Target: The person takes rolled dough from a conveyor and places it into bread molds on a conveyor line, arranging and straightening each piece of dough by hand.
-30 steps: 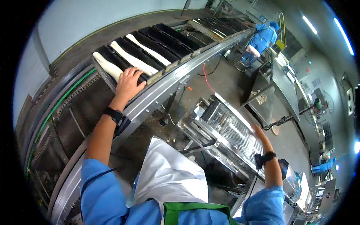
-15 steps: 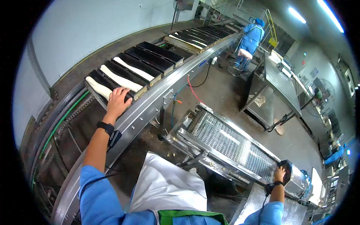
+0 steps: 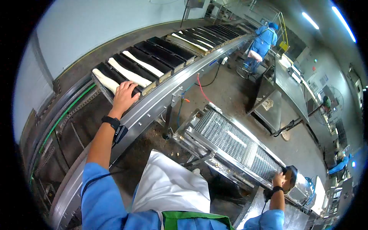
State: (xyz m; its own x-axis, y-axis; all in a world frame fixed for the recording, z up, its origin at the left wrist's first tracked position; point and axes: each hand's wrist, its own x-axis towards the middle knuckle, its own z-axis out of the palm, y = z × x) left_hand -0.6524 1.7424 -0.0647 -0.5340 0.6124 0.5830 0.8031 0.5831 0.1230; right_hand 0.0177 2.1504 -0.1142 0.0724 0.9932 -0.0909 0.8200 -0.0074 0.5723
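Observation:
My left hand (image 3: 126,95) rests on the near end of a black loaf pan, its fingers stretched over the rim and the end of a long white dough strip (image 3: 105,80). Beside it, a second dough strip (image 3: 128,72) and a third dough strip (image 3: 143,64) lie lengthwise in neighbouring black pans (image 3: 161,57). The pans sit on a metal-sided conveyor (image 3: 153,103). Low on the right, my right hand (image 3: 279,179) is at the end of a mesh belt (image 3: 234,140), next to a shiny metal housing (image 3: 301,186). Its fingertips are partly hidden, and I see nothing held.
Farther along the conveyor are more pans with thin dough strips (image 3: 191,40). A person in blue (image 3: 262,42) stands near its far end. A steel table (image 3: 287,88) stands to the right. A red hose (image 3: 202,90) hangs from the conveyor's side.
The pans appear slightly further right, partly because the view has shifted. My left hand stays on the pan end. My right hand has shifted a little left, away from the metal housing.

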